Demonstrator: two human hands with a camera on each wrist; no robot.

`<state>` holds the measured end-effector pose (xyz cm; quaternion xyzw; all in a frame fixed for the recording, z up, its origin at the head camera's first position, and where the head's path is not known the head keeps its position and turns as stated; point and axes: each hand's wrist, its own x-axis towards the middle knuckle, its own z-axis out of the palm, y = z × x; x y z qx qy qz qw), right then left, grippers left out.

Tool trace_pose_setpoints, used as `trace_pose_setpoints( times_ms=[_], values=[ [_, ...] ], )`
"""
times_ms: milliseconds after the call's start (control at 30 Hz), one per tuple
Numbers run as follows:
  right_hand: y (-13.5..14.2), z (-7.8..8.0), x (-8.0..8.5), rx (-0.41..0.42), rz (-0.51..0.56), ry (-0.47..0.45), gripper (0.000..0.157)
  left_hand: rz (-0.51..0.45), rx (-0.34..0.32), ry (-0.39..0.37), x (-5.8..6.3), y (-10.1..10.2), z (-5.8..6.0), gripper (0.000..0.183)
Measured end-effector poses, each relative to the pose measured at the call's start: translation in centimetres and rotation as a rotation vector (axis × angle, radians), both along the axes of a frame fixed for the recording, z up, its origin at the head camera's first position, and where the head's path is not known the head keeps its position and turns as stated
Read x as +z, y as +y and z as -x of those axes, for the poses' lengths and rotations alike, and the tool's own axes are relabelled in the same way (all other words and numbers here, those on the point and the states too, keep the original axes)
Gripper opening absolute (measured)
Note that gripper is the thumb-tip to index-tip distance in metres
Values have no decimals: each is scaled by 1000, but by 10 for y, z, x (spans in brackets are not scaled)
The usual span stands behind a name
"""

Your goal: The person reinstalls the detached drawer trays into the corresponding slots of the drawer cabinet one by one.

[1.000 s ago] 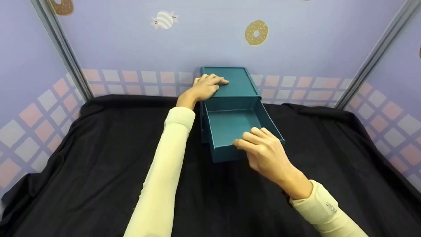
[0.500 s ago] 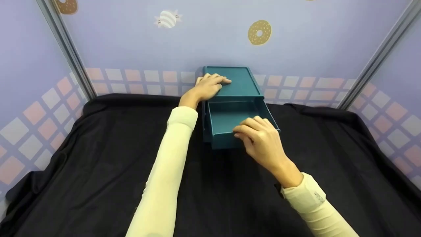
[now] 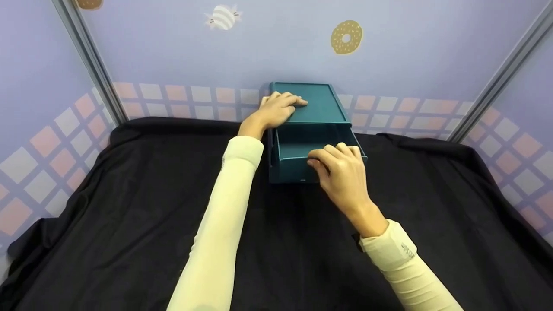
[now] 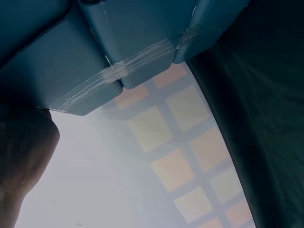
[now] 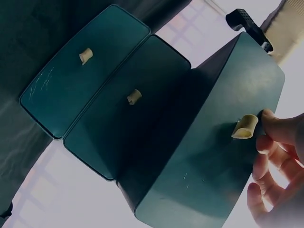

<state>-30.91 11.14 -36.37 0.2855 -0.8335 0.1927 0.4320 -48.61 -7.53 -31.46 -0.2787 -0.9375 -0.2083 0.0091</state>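
Observation:
A teal drawer cabinet stands against the back wall, and its top drawer is pulled partway out. Nothing shows inside the visible part of that drawer. My left hand rests on the left side of the cabinet's top, fingers extended across it. With thumb and curled fingers, my right hand pinches the upper rim of the drawer's front. In the right wrist view the thumb lies beside a cream curled knob on that front. The lower two drawers are closed, each with a similar knob.
Black cloth covers the table and bunches up along the walls. A lilac back wall with printed tiles and sweets rises behind the cabinet. Clear tape runs across the cabinet in the left wrist view.
The top drawer has slid inward toward the cabinet, with my right hand moving forward on its front rim. My left hand stays on the cabinet's top. The head view has shifted slightly.

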Motion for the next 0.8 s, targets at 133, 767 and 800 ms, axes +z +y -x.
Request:
trace_pose_setpoints(
  times_ms=[133,767,800],
  values=[
    [-1,3,1,-9,14,-19,8,-7,1,2,3,1,-1,43],
    [-9,38,1,-44,-49,-146,29,-47,-6,-12,-4,-2,-1,42],
    [-10,39,0,-49,-52,-150,30,-45,-4,-13,-5,-2,-1,42]
  ],
)
